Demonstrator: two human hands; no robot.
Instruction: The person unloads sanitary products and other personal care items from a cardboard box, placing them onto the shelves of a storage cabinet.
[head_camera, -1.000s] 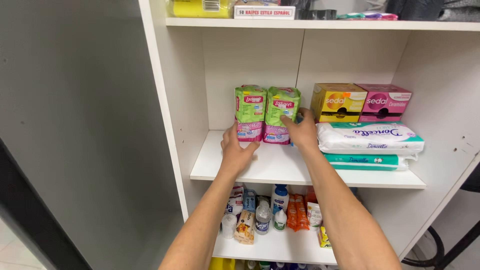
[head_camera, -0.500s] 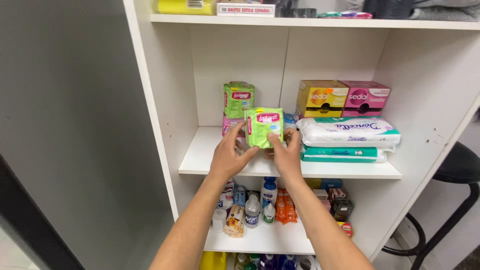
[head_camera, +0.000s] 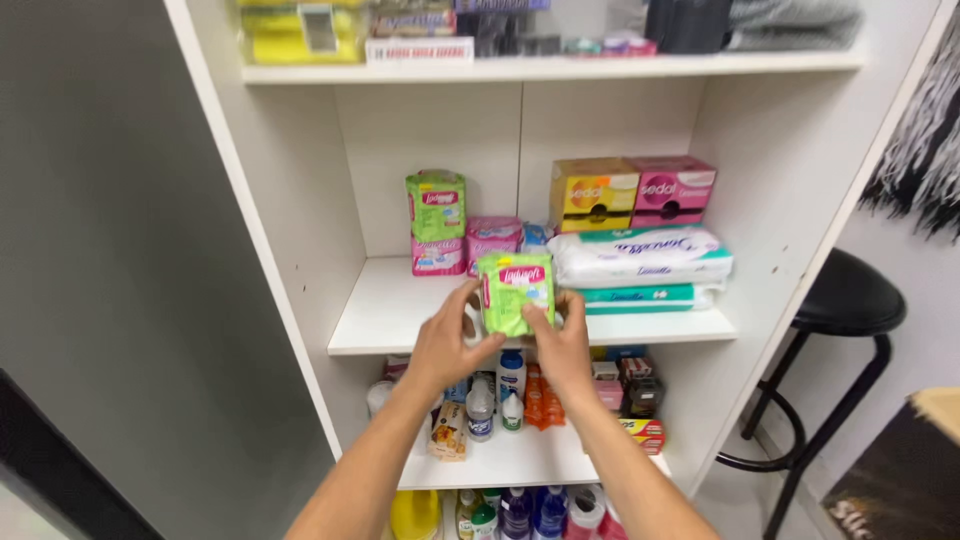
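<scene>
White shelf (head_camera: 400, 310) — packets (head_camera: 437, 225), tissue packs (head_camera: 640, 258).

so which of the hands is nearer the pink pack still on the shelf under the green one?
Left. The left hand sits below and slightly right of the pink soft pack; the right hand is further right, across the green soft pack both hands hold.

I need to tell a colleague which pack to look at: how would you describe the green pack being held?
In the white shelf unit, in front of its middle shelf, both hands hold a small green pack. Unlike the matching green pack standing atop a pink one, this pack is lifted off the shelf.
</scene>
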